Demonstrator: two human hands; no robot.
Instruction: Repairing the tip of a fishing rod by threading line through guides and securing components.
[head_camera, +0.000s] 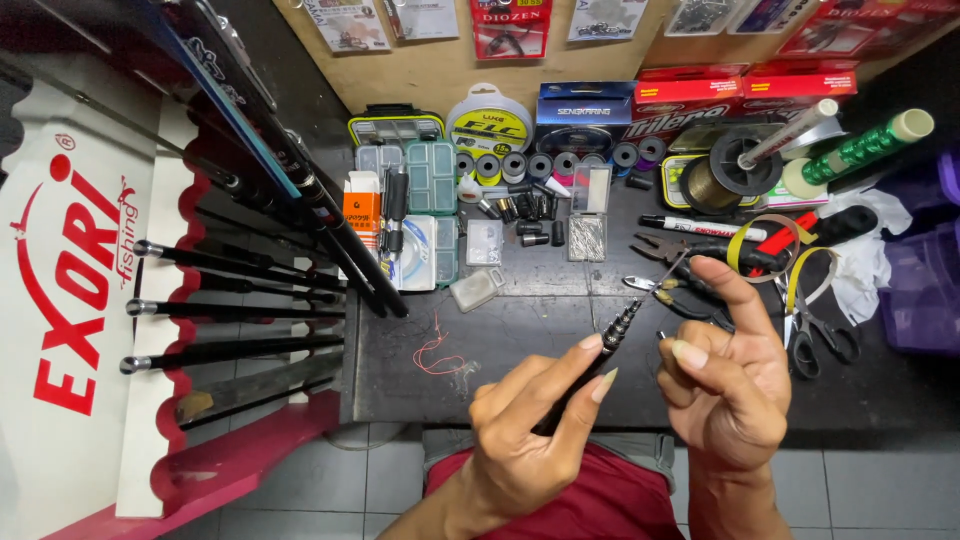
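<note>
We pinch the black telescopic rod section (598, 360) in our left hand (530, 430), tip aimed toward one o'clock so our right hand (725, 385), thumb and finger closed on something too small to tell, meets it above the dark workbench (520, 375).

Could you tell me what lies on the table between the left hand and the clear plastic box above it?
In the head view, a loose tangle of red thread lies on the dark table, between the left hand and the clear plastic box.
</note>
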